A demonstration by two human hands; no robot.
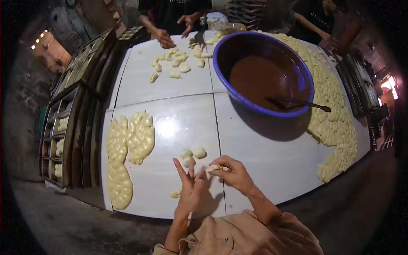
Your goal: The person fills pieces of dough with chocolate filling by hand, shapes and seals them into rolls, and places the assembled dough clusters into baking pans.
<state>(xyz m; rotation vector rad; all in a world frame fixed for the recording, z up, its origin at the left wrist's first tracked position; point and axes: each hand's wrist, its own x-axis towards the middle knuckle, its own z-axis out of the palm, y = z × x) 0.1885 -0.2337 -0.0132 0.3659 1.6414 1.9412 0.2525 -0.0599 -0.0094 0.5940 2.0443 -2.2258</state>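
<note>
1. Right hand (236, 175): fingers pinched narrow on a dough piece (213, 168), over the near side of the table (178, 127).
2. Left hand (191, 193): fingers spread wide, seemingly holding nothing.
3. Apparently shaping dough; the next move calls for a gentle grip, clear of the dough balls (199, 153) just beyond.
4. Pale lettering marks a co-worker's dark shirt (313, 22).

White tabletop (263, 170) with dark seams (216, 127), pale yellow dough slabs (141, 137), paler dough balls (199, 153), a violet-blue basin (255, 107), brown liquid (265, 80), a tan shirt (250, 236) — and trays (80, 136), dimly lit, perhaps dark brown.
</note>
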